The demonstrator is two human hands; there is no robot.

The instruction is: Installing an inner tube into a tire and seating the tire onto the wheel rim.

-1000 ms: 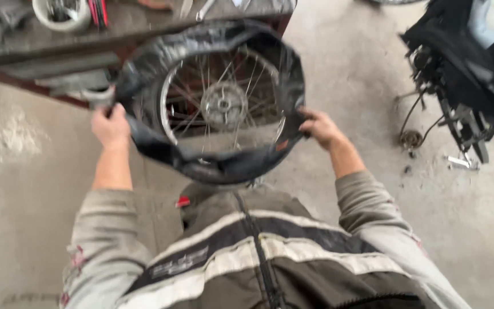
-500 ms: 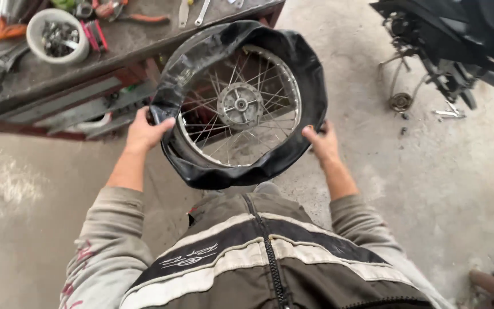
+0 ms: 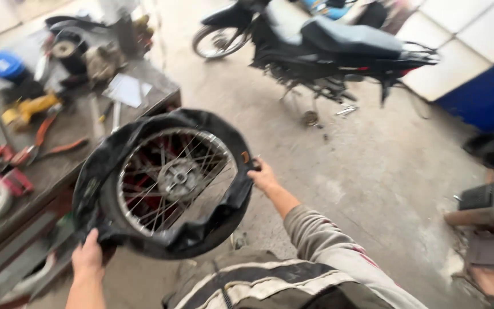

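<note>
I hold a spoked motorcycle wheel [image 3: 179,178] in front of me, with a limp black rubber tube [image 3: 118,149] draped loosely around its rim. My left hand [image 3: 90,257] grips the tube and rim at the lower left. My right hand [image 3: 264,176] grips the right side of the rim. The metal hub sits in the middle of the spokes. The wheel is tilted, held above the concrete floor beside a workbench.
A cluttered workbench [image 3: 75,123] stands on the left with pliers, a yellow tool and a blue lid. A dark motorcycle [image 3: 327,46] is parked ahead on the concrete floor [image 3: 361,171]. Boxes and a blue panel [image 3: 487,91] are at the right.
The view has swung up and to the right, bringing the motorcycle and far floor into sight. The wheel stays in both hands and now sits lower left, tilted more.
</note>
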